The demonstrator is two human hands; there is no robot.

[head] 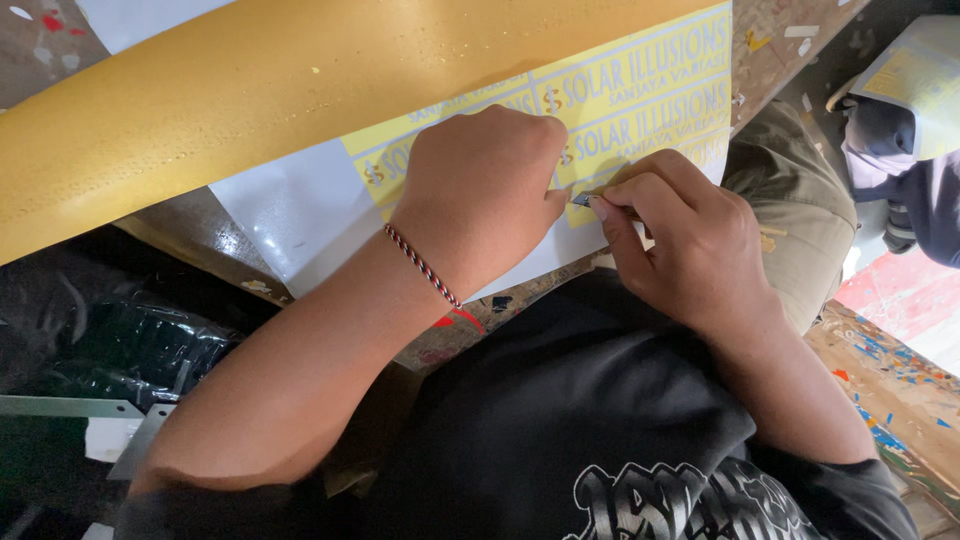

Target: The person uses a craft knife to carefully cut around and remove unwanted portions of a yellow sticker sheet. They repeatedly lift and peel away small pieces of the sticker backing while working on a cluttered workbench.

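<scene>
On the surface [215,235], the left hand [480,190] pressed flat a thin, floppy yellow vinyl sticker sheet [640,85] while the right hand [690,235] pinched a small blade [583,199], likely sharp, at its near edge.

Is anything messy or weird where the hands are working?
Yes. Small coloured scraps litter the worn wooden surface at lower right. The yellow sticker sheet itself lies flat under the left hand; the right hand pinches a small blade.
</scene>
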